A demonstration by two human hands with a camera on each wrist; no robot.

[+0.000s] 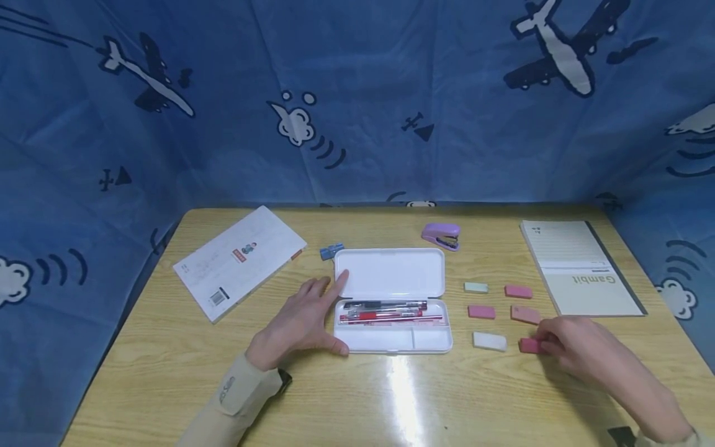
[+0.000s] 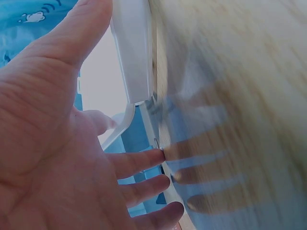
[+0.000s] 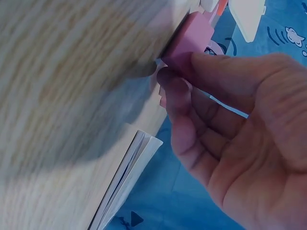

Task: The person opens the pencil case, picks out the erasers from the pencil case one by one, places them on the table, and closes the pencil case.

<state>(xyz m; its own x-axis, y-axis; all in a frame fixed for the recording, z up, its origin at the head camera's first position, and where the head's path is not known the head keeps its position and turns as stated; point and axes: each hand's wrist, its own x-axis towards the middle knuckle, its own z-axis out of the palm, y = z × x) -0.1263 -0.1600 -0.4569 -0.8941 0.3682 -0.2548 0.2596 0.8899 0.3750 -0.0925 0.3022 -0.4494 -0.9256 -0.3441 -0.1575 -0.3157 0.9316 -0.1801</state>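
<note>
A white pencil case lies with its lid folded back, and pens fill its rear compartment. My left hand spreads at its left side, thumb by the front left corner and index finger at the lid's edge. The left wrist view shows that hand's fingers extended, with the case's white wall beside the thumb. On the right, my right hand pinches a dark pink eraser between thumb and fingers. In the right wrist view, the same eraser sits at the fingertips, close to the table.
Several other erasers, including a white one and a greenish one, lie right of the case. Behind it are a purple stapler and a blue object. A booklet lies left, a notebook right.
</note>
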